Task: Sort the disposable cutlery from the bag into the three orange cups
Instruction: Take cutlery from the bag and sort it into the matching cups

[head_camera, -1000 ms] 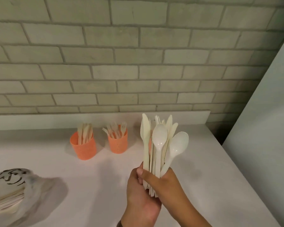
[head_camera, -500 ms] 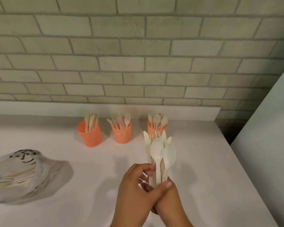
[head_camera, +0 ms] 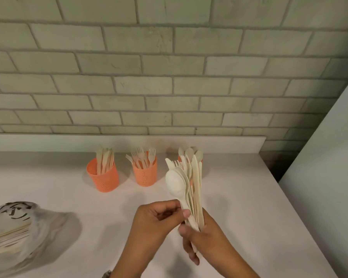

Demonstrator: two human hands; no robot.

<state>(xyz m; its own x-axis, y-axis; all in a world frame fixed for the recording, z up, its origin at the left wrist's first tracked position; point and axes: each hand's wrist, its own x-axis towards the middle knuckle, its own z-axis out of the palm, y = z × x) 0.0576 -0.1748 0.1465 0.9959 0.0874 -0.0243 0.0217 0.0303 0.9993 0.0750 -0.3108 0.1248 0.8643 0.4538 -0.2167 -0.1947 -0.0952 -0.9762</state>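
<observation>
My right hand (head_camera: 205,235) grips a mixed bundle of cream cutlery (head_camera: 191,181) upright by the handles. My left hand (head_camera: 155,223) pinches the handle of the front spoon (head_camera: 175,182) in that bundle. Three orange cups stand in a row by the wall: the left cup (head_camera: 103,177) holds knives, the middle cup (head_camera: 146,174) holds forks, and the right cup (head_camera: 180,158), mostly hidden behind the bundle, holds spoons. A translucent plastic bag (head_camera: 18,235) with more cutlery lies at the left.
The white counter (head_camera: 249,197) ends at a low white ledge and a grey brick wall behind the cups. A white panel (head_camera: 329,177) rises along the counter's right edge.
The bundle has dropped lower and closed up from a fan. My left hand has shifted from wrapping the handles to pinching the front spoon. The view has tilted down, revealing the third cup.
</observation>
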